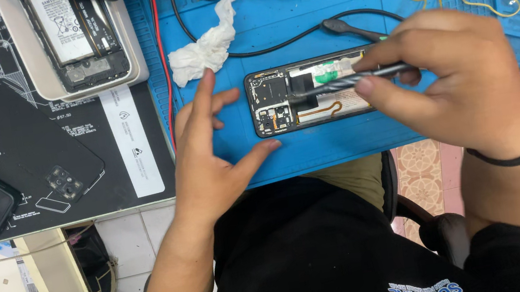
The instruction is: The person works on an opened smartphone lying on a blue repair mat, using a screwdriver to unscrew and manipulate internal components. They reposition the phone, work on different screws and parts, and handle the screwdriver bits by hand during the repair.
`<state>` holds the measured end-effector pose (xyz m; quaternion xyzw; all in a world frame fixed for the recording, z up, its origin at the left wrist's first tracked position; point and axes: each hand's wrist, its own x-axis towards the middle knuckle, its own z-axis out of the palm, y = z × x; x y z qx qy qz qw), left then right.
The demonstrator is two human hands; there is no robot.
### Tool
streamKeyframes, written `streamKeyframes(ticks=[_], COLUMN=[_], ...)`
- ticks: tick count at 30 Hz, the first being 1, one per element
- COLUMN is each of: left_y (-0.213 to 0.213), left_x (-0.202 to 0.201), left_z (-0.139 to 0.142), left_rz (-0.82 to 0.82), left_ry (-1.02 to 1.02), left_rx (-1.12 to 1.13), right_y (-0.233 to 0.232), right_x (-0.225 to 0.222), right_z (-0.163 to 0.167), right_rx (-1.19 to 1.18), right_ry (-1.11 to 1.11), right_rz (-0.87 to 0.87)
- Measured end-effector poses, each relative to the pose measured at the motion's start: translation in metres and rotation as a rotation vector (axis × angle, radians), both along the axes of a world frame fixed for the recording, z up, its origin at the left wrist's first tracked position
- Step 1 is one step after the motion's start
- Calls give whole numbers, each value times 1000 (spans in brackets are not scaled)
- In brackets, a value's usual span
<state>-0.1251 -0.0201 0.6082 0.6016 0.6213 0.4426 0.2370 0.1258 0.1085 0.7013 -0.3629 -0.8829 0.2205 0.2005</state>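
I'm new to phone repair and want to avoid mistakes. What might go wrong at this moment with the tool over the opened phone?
The right hand holds a thin dark metal tool across the opened black phone; a slip might scratch its exposed circuit board. The left hand only touches the phone's corner with fingers spread, so the phone may slide on the blue rubber mat.

Two opened phones (307, 96), two hands (209, 166)
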Motion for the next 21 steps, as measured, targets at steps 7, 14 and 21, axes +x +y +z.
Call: streamKeyframes(ticks=[7,14,21], left_y=[1,0,-3], left_x=[6,6,3], left_z=[-6,-3,0], left_rz=[-13,-9,-7], left_ry=[149,144,141], left_rx=[12,46,50], right_y=[6,10,10], right_x=[-51,-70,-78], right_z=[28,27,28], right_rx=[415,399,402], right_ry=[-202,-221,-286], right_rz=[306,357,352])
